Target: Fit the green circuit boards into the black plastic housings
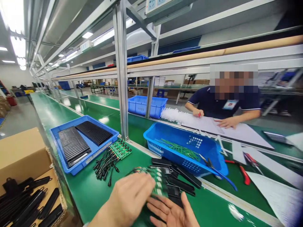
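My left hand (131,197) is blurred, its fingers curled together against a panel of green circuit boards (159,181) with white parts; it seems to grip the near left edge. Coloured wires show behind the knuckles. My right hand (171,214) is palm up just below the panel, fingers apart and thumb raised; the left fingertips hang close to its fingers. Black plastic housings (181,184) lie beyond and beside the panel. Left of my hands, another group of green circuit boards (120,149) rests on the green bench (94,201), its black cables (106,167) trailing toward me.
A blue tray (71,170) holds rows of black parts. The blue basket (151,134) contains green strips; pliers (209,164) lean on its rim. Red-handled pliers (243,173) lie rightward. A carton (26,142) with black parts stands left. Opposite, a person (203,102) works over white sheets.
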A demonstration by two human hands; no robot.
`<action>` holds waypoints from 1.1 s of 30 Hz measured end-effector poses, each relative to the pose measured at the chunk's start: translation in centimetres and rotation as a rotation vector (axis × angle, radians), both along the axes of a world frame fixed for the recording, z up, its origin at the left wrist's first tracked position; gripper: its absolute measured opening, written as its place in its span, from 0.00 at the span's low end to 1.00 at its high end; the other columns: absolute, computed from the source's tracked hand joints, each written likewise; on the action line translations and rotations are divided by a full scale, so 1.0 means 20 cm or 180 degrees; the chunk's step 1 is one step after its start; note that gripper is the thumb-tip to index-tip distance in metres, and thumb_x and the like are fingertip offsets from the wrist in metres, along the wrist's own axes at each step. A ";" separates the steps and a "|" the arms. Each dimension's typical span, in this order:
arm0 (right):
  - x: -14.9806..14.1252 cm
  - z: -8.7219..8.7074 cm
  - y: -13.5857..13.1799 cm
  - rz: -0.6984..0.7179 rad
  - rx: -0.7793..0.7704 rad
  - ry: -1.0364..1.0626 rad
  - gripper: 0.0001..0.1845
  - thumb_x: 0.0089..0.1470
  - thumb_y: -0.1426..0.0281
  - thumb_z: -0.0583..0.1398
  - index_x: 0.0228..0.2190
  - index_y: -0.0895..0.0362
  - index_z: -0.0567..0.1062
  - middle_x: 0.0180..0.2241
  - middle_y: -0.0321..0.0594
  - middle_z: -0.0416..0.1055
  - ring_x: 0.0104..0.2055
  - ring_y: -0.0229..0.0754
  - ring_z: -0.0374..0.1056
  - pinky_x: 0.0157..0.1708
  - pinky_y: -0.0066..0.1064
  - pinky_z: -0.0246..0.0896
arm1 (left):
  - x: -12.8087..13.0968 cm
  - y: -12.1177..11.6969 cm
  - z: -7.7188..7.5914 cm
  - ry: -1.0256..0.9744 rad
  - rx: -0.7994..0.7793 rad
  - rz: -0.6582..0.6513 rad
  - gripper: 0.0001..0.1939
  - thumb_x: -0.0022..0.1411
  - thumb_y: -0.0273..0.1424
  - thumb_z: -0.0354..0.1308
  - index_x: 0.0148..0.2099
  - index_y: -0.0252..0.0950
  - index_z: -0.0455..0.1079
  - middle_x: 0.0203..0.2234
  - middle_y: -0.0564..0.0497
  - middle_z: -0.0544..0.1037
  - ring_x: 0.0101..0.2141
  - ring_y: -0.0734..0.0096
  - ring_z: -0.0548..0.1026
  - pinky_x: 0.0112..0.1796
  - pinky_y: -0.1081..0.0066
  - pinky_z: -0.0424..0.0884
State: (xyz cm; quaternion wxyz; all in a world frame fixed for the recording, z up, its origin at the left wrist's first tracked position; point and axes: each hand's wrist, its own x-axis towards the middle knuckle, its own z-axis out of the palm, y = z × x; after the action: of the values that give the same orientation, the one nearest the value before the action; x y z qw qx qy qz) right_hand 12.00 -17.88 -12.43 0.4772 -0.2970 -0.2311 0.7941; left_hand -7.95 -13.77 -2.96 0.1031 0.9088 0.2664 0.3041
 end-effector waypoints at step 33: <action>-0.19 0.07 -0.16 -0.1027 -0.0490 -0.0691 0.28 0.45 0.44 0.64 0.14 0.53 0.67 0.12 0.28 0.57 0.15 0.35 0.54 0.22 0.29 0.58 | 0.02 -0.29 -0.42 -0.3647 -0.5756 0.0376 0.20 0.45 0.34 0.72 0.41 0.29 0.76 0.31 0.40 0.82 0.38 0.47 0.80 0.47 0.53 0.70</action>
State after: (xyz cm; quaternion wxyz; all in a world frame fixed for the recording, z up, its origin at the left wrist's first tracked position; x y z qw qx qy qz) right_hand 8.24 -20.99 -11.03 0.5463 -0.4497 -0.1693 0.6861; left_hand -7.53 -19.55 -11.29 0.8327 0.2029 0.3482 0.3797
